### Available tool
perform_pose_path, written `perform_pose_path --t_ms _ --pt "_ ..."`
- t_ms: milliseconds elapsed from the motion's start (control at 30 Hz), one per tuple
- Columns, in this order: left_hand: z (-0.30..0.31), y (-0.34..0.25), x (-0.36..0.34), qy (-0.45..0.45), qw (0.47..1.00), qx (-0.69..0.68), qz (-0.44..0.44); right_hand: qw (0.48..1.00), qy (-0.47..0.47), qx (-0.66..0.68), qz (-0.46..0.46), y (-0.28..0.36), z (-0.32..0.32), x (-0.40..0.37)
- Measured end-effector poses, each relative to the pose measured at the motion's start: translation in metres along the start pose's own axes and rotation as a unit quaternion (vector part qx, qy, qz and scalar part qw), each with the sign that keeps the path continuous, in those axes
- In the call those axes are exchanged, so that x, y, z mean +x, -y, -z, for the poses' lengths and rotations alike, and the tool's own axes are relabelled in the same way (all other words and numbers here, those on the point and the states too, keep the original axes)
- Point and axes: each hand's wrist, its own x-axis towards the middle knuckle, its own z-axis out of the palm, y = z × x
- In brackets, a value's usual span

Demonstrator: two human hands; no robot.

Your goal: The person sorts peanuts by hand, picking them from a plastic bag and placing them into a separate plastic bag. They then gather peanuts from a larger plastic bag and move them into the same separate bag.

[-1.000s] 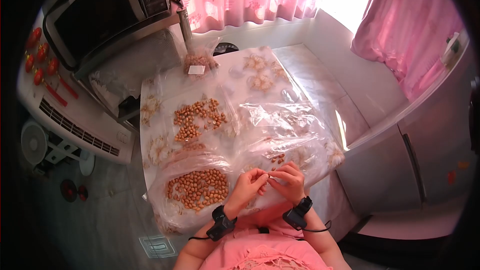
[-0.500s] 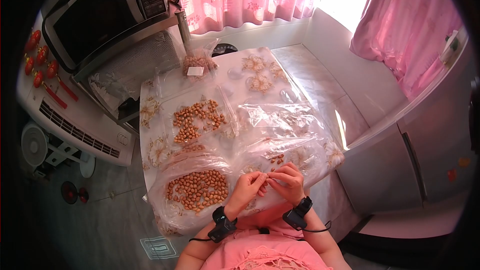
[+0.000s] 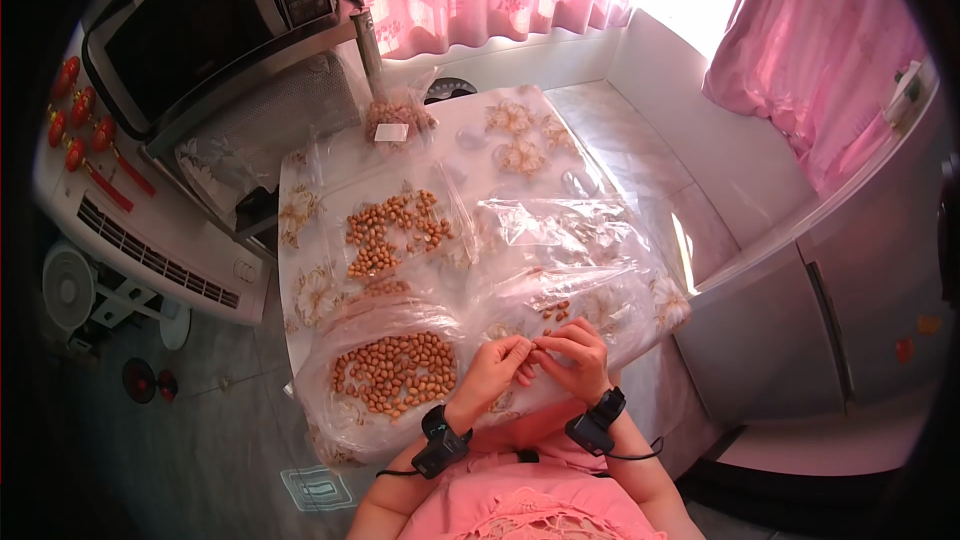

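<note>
With the joined hands as the clock's centre, five red ornaments (image 3: 80, 120) show at ten o'clock. One pile of nuts (image 3: 395, 375), too many to count, lies in a clear bag (image 3: 330, 422) at nine; a second pile (image 3: 390, 230) lies towards half past ten, both on one table (image 3: 462, 122). The left hand (image 3: 497, 368) has bent fingers, tips meeting the pinched fingertips of the right hand (image 3: 575, 356); I cannot tell whether either grips a nut. A few loose nuts (image 3: 556, 311) lie at one o'clock.
</note>
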Motion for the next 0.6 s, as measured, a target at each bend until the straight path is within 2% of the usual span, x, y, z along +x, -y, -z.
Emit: perform_pose_path --t_ms 333,600 --pt "0.0006 0.0045 0.0007 0.002 1.000 0.002 -0.002 1.000 0.013 0.000 -0.008 -0.0002 0.0000 -0.0004" --pt "-0.0047 0.0001 -0.0012 -0.034 0.999 -0.042 0.003 1.000 0.016 0.006 -0.014 -0.0004 0.0004 -0.0001"
